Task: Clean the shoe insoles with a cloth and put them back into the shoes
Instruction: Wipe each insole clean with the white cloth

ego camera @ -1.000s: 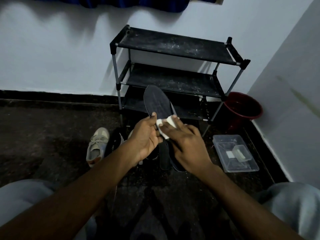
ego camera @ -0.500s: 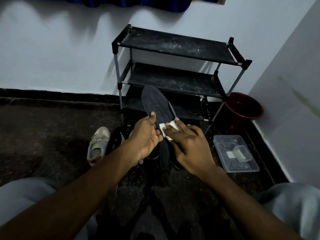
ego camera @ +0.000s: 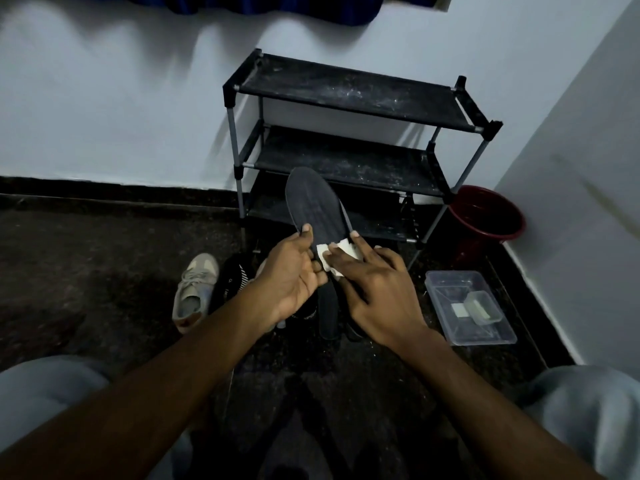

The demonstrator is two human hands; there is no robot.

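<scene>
While the left hand [ego camera: 294, 271] grips the dark insole [ego camera: 313, 206] near its heel end (thumb on top), toe raised toward the shoe rack [ego camera: 346, 95], the right hand [ego camera: 377, 292] presses a white cloth [ego camera: 341, 252] onto it, fingers flat. A second insole [ego camera: 327, 313] and a beige shoe [ego camera: 194, 289] lie on the floor below, near its back edge.

In front of the black three-shelf metal rack [ego camera: 346, 98], the dark grey insole [ego camera: 313, 202] has its heel end hidden behind the left hand [ego camera: 291, 275] and right hand [ego camera: 377, 292]. The small white cloth [ego camera: 321, 254] shows only in patches. The black shoes [ego camera: 232, 277] beneath are lost in shadow.
</scene>
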